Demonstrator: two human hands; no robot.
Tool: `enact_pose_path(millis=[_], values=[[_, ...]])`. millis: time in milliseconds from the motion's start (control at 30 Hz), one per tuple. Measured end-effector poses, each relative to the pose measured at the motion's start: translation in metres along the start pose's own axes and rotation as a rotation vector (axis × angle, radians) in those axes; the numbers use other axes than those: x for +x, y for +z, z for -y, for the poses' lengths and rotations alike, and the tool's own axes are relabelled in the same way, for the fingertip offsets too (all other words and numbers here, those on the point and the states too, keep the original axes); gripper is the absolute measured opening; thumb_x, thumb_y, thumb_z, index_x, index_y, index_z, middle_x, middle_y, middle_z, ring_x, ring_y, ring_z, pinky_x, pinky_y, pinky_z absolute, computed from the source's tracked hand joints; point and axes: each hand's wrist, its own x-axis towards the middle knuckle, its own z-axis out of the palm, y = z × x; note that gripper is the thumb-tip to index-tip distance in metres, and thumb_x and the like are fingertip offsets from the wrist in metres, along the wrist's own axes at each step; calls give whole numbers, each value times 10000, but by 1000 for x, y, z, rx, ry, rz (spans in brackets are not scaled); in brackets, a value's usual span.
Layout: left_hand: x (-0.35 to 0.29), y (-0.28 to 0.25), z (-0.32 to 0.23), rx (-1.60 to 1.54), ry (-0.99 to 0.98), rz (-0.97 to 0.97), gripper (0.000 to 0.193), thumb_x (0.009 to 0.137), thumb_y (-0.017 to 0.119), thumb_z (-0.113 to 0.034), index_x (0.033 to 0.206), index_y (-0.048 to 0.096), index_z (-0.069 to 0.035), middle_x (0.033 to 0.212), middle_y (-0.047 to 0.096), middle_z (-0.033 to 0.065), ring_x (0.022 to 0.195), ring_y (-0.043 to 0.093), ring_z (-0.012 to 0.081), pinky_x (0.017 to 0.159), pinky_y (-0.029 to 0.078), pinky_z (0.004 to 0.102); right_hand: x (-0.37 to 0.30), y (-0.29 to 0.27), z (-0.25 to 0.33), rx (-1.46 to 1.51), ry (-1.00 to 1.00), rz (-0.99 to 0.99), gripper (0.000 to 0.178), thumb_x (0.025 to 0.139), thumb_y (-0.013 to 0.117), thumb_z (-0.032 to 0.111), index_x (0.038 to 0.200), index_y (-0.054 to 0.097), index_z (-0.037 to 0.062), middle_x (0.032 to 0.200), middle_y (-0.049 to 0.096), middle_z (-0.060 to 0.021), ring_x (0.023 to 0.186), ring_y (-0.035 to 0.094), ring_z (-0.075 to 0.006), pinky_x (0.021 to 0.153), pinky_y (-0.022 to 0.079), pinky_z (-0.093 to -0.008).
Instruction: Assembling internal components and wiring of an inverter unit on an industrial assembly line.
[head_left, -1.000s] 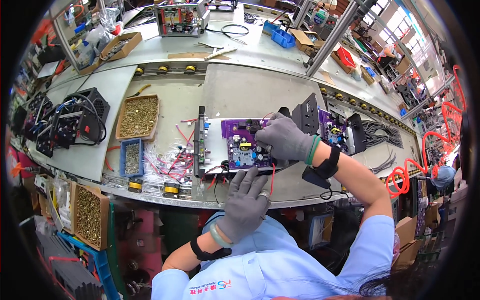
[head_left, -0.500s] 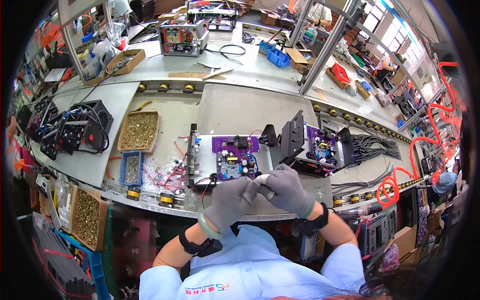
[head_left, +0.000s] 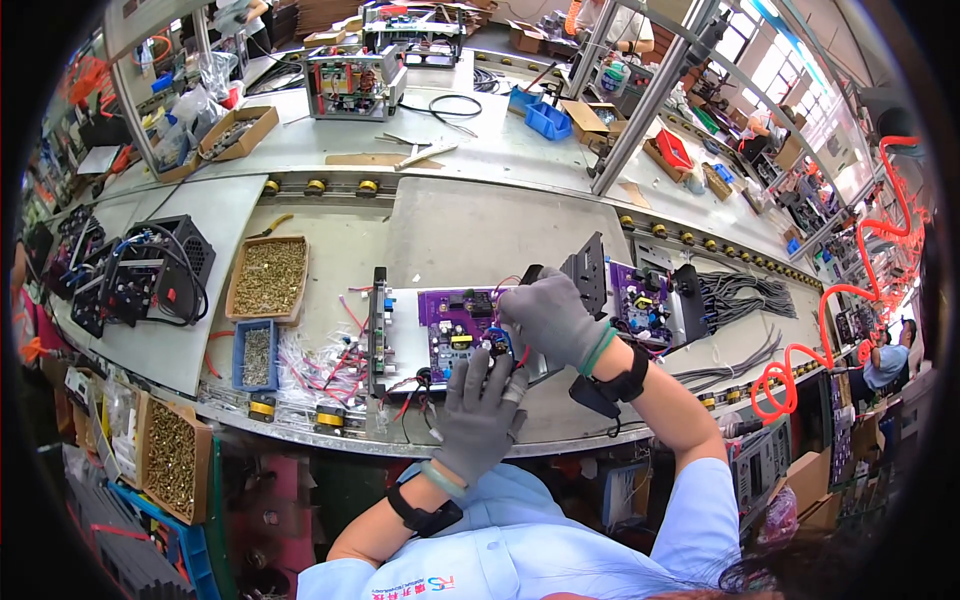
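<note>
Workbench: pale surface, its lines bent by the wide lens.
Purple circuit board: lay flat on a whitish tray near the bench's front edge; it bore dark, white and blue parts and one yellow block, and its right end was partly hidden by the hands.
Black end panel: stood upright at the tray's left end.
Right hand: gloved in grey, fingers curled over the board's right end; whether they gripped anything could not be told.
Left hand: gloved too, fingers extended and slightly parted at the board's near edge, nothing seen in its grasp; contact was unclear.
Red wire: showed between the hands.
Change: half a second earlier the hands had met in front of the board; now they were apart, the right one farther in.
Right side: a black slotted panel and second purple board stood near the right hand.
Left side: loose wires lay beside the tray.
Moving room: grey panel stretched from the tray back toward the roller rail.
Front edge: passed beneath the left hand.
</note>
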Motion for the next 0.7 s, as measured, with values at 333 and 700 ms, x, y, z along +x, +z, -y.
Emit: enact_pose_path(millis=[333,700], values=[[-10,22,17,146,82,-12,472,824,648,-290,1283,647,-181,1352,566,106,1339,439,403,1114,332,532,-1,2,5,1,10,77,118,640,703,113,704,619,166,645,633,-8,628,645,-215,795,456,-392],[-16,32,27,186,160,12,468,866,541,-225,1325,614,-169,1389,538,97,1329,457,375,1112,322,505,5,3,5,-18,17,91,135,795,715,155,736,593,150,617,585,0,605,618,-214,765,457,-432]])
